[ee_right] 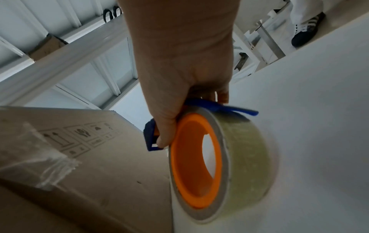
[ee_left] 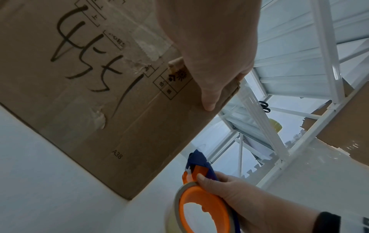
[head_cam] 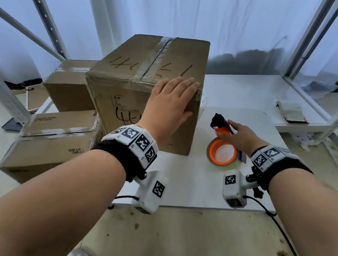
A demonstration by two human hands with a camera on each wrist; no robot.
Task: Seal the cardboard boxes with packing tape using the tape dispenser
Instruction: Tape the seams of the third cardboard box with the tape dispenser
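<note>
Three cardboard boxes show in the head view. Farthest left, a low box [head_cam: 51, 141] sits at the counter's [head_cam: 188, 185] near left edge, its top seam taped over. Behind it stands a second low box [head_cam: 68, 88]. Just right of these rises the tall box [head_cam: 139, 86], upright on the white counter, with black handwriting on its top and front and clear tape along the top seam and over the front edge.

The left hand [head_cam: 170, 104] lies flat against the tall box's upper right front corner, fingers [head_cam: 187, 83] straight and reaching over the top edge, thumb [ee_left: 207, 100] down on the front face; this grip is spread and presses the cardboard rather than closing round it.

Right of the tall box, apart from it, the tape dispenser [head_cam: 222, 144] stands on the counter, with an orange hub, a roll of clear tape and a blue cutter end pointing away. The right hand [head_cam: 241, 136] holds it from above and from the right, thumb [ee_right: 163, 138] on the orange and blue frame near the cutter, fingers curled over the blue handle; this grip is clamped on the dispenser, with the roll below the palm and toward the wrist.

Farther right, a flat folded bundle [head_cam: 291, 111] lies on a white shelf [head_cam: 260, 86].
</note>
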